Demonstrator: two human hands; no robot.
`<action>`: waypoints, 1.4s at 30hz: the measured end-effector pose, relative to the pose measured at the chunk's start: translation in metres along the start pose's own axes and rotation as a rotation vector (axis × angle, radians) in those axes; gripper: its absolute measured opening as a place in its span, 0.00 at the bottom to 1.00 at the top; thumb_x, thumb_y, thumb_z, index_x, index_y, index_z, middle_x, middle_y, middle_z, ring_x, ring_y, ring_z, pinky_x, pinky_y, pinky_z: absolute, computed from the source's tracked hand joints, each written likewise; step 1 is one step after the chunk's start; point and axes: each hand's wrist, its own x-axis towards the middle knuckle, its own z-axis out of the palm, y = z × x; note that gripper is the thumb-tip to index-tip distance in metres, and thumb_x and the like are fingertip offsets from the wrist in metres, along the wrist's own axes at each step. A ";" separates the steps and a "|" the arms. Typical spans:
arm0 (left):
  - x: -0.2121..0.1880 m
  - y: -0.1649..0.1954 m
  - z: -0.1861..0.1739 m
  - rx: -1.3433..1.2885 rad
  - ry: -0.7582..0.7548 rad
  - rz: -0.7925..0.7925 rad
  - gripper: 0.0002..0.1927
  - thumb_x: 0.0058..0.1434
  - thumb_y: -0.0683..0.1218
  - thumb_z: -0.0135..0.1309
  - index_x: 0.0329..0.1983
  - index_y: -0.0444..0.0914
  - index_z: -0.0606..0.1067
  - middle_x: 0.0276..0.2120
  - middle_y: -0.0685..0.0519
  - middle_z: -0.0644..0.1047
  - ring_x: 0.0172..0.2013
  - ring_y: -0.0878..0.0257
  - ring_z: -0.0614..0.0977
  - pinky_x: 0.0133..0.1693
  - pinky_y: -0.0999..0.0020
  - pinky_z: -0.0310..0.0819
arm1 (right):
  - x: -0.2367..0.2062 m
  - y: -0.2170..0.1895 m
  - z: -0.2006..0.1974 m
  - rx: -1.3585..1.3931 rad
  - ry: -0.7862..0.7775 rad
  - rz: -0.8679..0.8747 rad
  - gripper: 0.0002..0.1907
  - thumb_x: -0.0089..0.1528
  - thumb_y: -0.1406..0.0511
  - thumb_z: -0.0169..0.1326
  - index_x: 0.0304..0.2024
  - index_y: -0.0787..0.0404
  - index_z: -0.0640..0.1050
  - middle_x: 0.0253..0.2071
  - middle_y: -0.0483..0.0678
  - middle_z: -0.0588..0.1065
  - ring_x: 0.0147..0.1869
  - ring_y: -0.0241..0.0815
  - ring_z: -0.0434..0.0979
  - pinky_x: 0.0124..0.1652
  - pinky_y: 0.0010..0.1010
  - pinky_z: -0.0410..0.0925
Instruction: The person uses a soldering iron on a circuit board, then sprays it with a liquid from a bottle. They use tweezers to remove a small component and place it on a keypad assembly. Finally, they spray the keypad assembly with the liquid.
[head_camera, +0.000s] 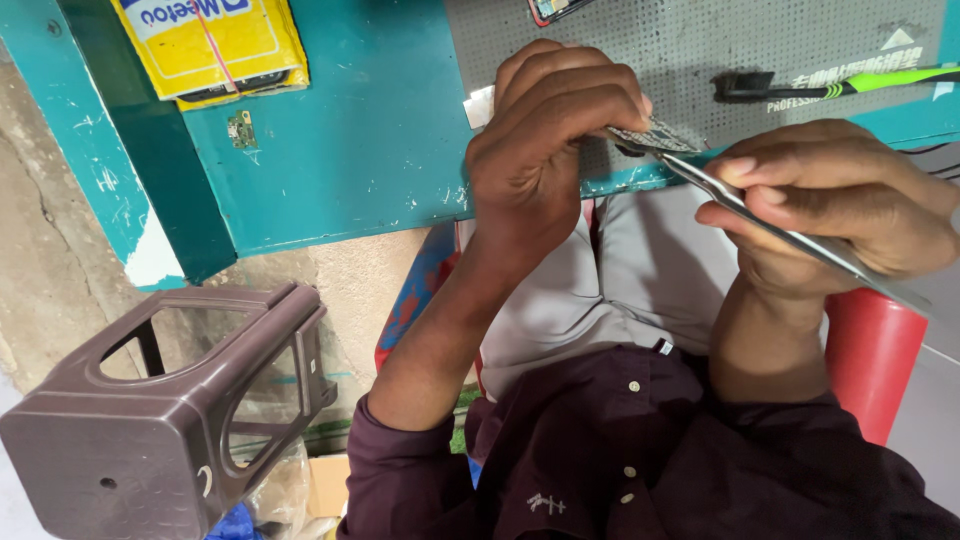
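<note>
From the head view, the left hand (545, 140) curls tight around a small grey circuit board (655, 137), pinching it at the near edge of the grey perforated work mat (700, 50). The right hand (830, 205), just right of the board, grips slim steel tweezers (760, 215), fingers closed on them, tips touching the board. Farther back on the mat lies a black brush with a green handle (840, 85). Left of the mat, a yellow packet (210, 45) rests on the teal painted wooden table (340, 140). Below the table, a brown plastic stool (170, 400) lies tipped on the concrete floor; a red plastic seat (870, 350) shows under the right forearm.
</note>
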 end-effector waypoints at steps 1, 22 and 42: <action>0.000 0.001 0.000 -0.006 -0.005 -0.011 0.09 0.66 0.32 0.55 0.43 0.39 0.77 0.39 0.56 0.81 0.44 0.65 0.82 0.53 0.71 0.73 | 0.000 -0.002 0.000 -0.015 -0.006 -0.025 0.16 0.50 0.74 0.74 0.34 0.69 0.77 0.35 0.56 0.79 0.37 0.44 0.82 0.36 0.27 0.77; 0.001 -0.005 0.002 -0.004 -0.035 0.018 0.08 0.66 0.33 0.56 0.43 0.39 0.78 0.41 0.56 0.82 0.44 0.64 0.82 0.55 0.69 0.69 | 0.037 -0.023 -0.003 0.131 -0.026 -0.032 0.19 0.49 0.73 0.72 0.38 0.66 0.76 0.39 0.58 0.78 0.42 0.48 0.83 0.40 0.37 0.81; -0.001 -0.007 0.001 0.015 -0.043 0.019 0.08 0.68 0.34 0.55 0.43 0.41 0.78 0.41 0.57 0.82 0.45 0.65 0.82 0.55 0.70 0.69 | 0.027 -0.021 -0.010 0.116 -0.017 0.017 0.21 0.52 0.74 0.72 0.41 0.66 0.74 0.41 0.60 0.78 0.41 0.51 0.84 0.40 0.37 0.81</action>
